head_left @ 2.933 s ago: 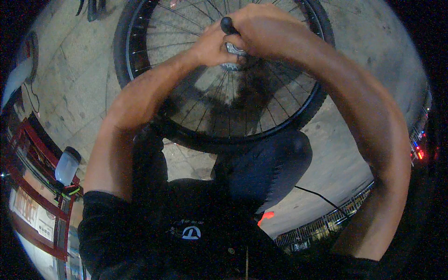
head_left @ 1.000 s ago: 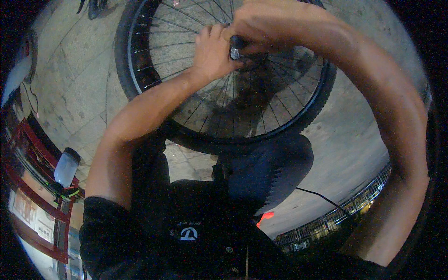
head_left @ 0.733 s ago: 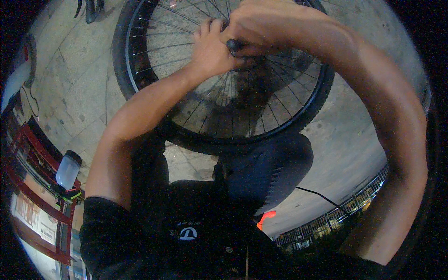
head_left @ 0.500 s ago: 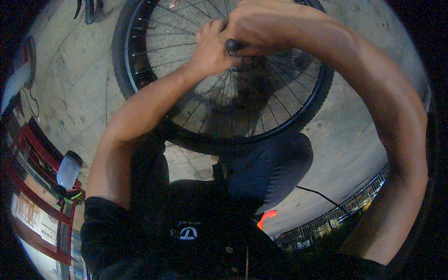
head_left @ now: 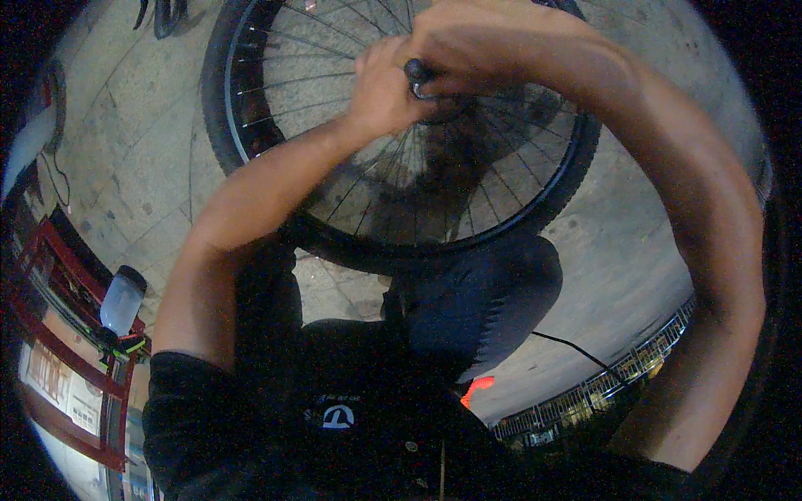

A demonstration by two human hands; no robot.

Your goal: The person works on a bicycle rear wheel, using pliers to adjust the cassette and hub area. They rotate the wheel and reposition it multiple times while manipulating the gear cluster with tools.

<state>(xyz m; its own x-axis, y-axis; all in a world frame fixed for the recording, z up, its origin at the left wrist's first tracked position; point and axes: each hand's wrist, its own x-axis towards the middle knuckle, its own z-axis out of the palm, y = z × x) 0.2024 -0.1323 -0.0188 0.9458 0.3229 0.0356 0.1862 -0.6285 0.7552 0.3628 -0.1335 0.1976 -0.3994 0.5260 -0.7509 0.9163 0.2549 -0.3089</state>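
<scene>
A bicycle wheel [head_left: 576, 159] with a black tyre and thin spokes lies in front of my knees. Both my hands are together over its hub area. My left hand [head_left: 386, 90] has its fingers curled; what they grip is hidden. My right hand [head_left: 447, 54] is bent over from the right, closed, its fingertips mostly out of sight. Between the two hands sticks up a dark rounded knob [head_left: 416, 69] on a short metal stem. The hub itself is largely covered by my hands and shadow.
Stone paving [head_left: 125, 142] surrounds the wheel. A dark curved object [head_left: 167, 17] lies at the far left. Red-framed shelving [head_left: 75, 359] and a pale translucent container [head_left: 124, 301] stand at the left. My bent knee [head_left: 518, 284] is close to the tyre's near edge.
The dark knob has shifted slightly up, and more of its metal stem shows. Both hands have turned a little at the hub. The wheel stays nearly in place.
</scene>
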